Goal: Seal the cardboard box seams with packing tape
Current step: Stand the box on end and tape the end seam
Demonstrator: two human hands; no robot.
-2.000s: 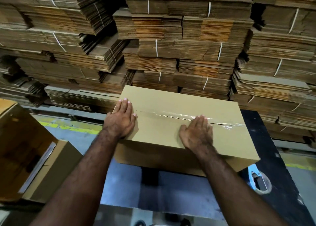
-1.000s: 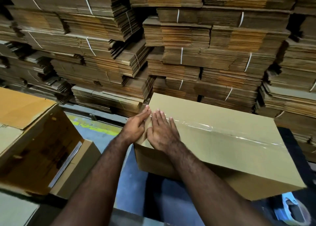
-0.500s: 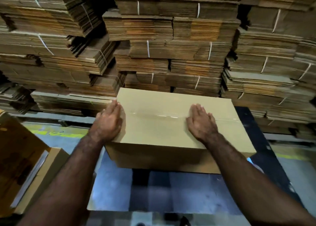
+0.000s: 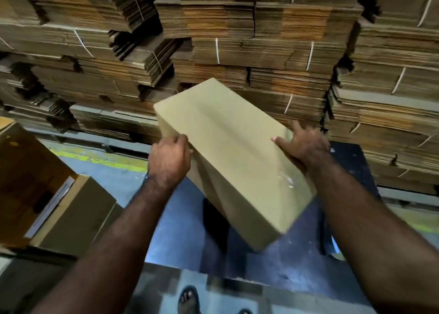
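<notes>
A closed tan cardboard box (image 4: 232,152) is lifted off the dark work table (image 4: 297,254) and tilted, its long axis running from upper left to lower right. Clear packing tape (image 4: 286,179) glints faintly near its lower right end. My left hand (image 4: 169,160) grips the box's left edge, fingers curled over it. My right hand (image 4: 305,145) holds the right edge, thumb on the top face. No tape roll or dispenser is visible.
Strapped bundles of flat cardboard (image 4: 237,47) are stacked high right behind the table. An open carton (image 4: 35,185) stands at the left on the floor. A yellow floor line (image 4: 102,158) runs behind it. My sandalled foot (image 4: 188,300) shows below the table edge.
The box lay flat on the table under both palms. Now both hands have gripped its side edges, raised it and turned it to a slant.
</notes>
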